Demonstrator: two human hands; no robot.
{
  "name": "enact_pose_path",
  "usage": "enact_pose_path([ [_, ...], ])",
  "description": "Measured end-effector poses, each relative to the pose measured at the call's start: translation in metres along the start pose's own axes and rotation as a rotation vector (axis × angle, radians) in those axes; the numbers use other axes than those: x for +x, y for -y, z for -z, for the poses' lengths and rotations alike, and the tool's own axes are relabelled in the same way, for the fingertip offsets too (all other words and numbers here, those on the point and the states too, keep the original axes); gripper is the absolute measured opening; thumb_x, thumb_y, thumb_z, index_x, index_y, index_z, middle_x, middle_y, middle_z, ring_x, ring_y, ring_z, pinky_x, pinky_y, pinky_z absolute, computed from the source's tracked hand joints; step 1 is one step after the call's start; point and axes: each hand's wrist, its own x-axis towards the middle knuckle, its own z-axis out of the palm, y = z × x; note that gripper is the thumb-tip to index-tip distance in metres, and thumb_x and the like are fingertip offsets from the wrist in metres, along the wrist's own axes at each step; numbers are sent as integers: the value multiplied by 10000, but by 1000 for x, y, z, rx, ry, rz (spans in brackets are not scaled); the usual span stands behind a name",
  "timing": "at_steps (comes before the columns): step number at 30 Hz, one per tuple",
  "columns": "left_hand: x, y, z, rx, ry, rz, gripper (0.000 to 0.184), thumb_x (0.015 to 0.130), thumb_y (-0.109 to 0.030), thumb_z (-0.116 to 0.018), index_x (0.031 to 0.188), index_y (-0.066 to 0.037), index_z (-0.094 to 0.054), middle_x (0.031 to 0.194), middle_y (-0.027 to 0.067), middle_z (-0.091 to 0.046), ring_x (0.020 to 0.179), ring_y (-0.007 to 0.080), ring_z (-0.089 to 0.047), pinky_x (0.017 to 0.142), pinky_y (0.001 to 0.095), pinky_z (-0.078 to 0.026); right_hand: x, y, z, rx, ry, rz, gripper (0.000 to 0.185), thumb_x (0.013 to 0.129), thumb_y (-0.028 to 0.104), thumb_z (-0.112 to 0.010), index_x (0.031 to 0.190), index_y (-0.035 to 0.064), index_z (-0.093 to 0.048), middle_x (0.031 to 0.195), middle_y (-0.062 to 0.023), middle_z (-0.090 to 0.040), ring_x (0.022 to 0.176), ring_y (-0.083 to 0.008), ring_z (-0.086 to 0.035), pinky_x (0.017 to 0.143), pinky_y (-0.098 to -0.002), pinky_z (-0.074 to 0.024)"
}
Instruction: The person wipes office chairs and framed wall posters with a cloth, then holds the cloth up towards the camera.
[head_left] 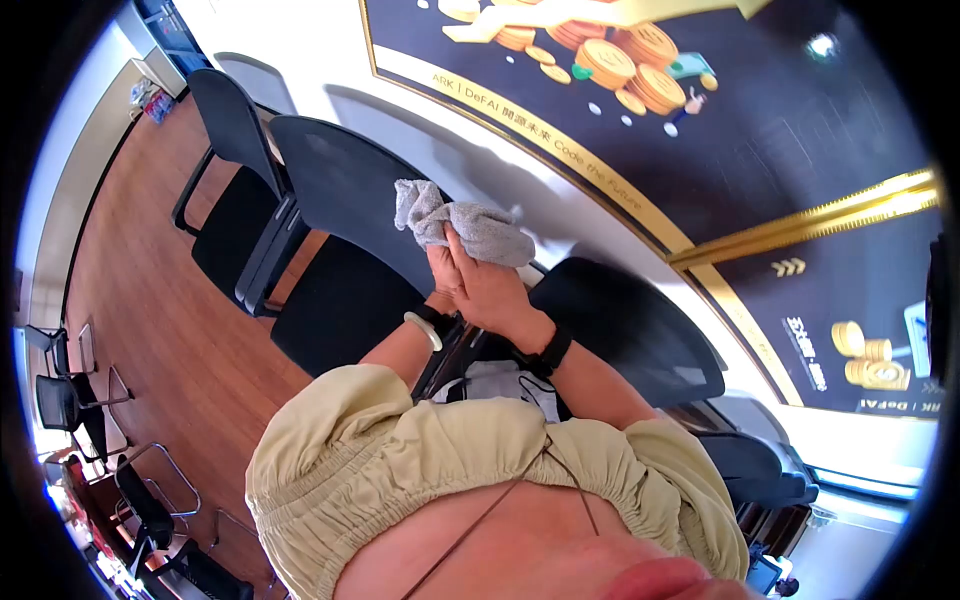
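Observation:
A grey cloth (487, 234), bunched up, is held in front of my body, over the backrest of a black chair (345, 185). My left hand (443, 275) grips its lower side, with a pale bangle (424, 331) and a dark band at the wrist. Pressed against the left one, my right hand (494, 296) is closed on the same cloth and wears a black wristband (553, 351). Some of my fingers are hidden by the cloth and by each other.
Black chairs stand in a row along the wall, including one at the left (235, 125) and one at the right (640, 330). A large dark poster (760, 120) with a gold frame hangs behind them. More chairs (150, 500) stand across the wooden floor (170, 290).

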Motion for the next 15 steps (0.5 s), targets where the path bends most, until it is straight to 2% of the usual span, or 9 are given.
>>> enact_pose_path([
  [2, -20, -6, -2, 18, 56, 83, 259, 1052, -173, -443, 1262, -43, -521, 1165, 84, -619, 1003, 190, -623, 849, 345, -541, -15, 13, 6, -9, 108, -87, 821, 848, 217, -597, 1544, 44, -198, 982, -276, -655, 883, -417, -652, 829, -485, -505],
  [3, -30, -10, -3, 26, 84, 116, 251, 1044, -135, -466, 1277, -54, -514, 1170, 66, -609, 1009, 172, -607, 860, 335, -534, -22, 20, 15, 65, 312, -233, 833, 848, 235, -604, 1543, 36, -191, 990, -278, -651, 886, -416, -649, 816, -482, -507],
  [4, -46, -19, -10, 144, 144, 93, 246, 1038, -135, -465, 1261, -61, -537, 1168, 70, -618, 1007, 189, -615, 873, 340, -529, -31, 28, 22, 138, 518, -376, 846, 848, 253, -611, 1542, 27, -183, 998, -281, -647, 889, -415, -647, 802, -479, -510],
  [7, -83, 23, 40, 650, 170, -163, 266, 1029, -125, -462, 1274, -53, -536, 1164, 78, -626, 1018, 205, -613, 900, 342, -514, -89, 40, 12, 268, 394, -420, 911, 827, 301, -648, 1535, -4, -163, 1016, -284, -636, 896, -417, -638, 789, -476, -504],
  [8, -106, 19, 52, 801, 230, -198, 287, 1018, -128, -478, 1286, -40, -529, 1188, 94, -618, 1045, 252, -606, 931, 352, -486, -113, 49, 11, 243, 295, -402, 935, 787, 301, -678, 1525, -2, -191, 1027, -281, -646, 896, -445, -635, 788, -483, -521],
  [11, -176, 20, 44, -682, 117, 685, 328, 992, -106, -513, 1309, -24, -510, 1220, 134, -602, 1092, 298, -589, 958, 365, -457, -172, 94, 32, 267, 345, -438, 957, 784, 297, -680, 1522, -31, -166, 1195, -324, -581, 1084, -448, -588, 926, -470, -468],
  [12, -201, 39, 70, -299, 202, 419, 358, 987, -107, -518, 1333, -19, -489, 1254, 157, -582, 1126, 319, -575, 984, 372, -439, -195, 109, 34, 282, 313, -427, 965, 769, 281, -689, 1521, -29, -171, 1269, -341, -540, 1168, -460, -544, 996, -465, -431],
  [13, -228, 41, 80, 103, 189, 166, 391, 982, -108, -524, 1357, -13, -468, 1288, 180, -562, 1159, 341, -560, 1010, 380, -422, -216, 127, 36, 299, 325, -440, 966, 767, 274, -691, 1522, -28, -170, 1271, -342, -539, 1175, -465, -538, 1003, -464, -426],
  [15, -282, 22, 93, 640, 255, -147, 413, 982, -106, -521, 1376, -10, -448, 1310, 190, -551, 1183, 343, -552, 1025, 379, -413, -247, 159, 45, 324, 340, -453, 969, 761, 260, -695, 1523, -26, -169, 1275, -344, -537, 1190, -474, -525, 1017, -462, -417],
])
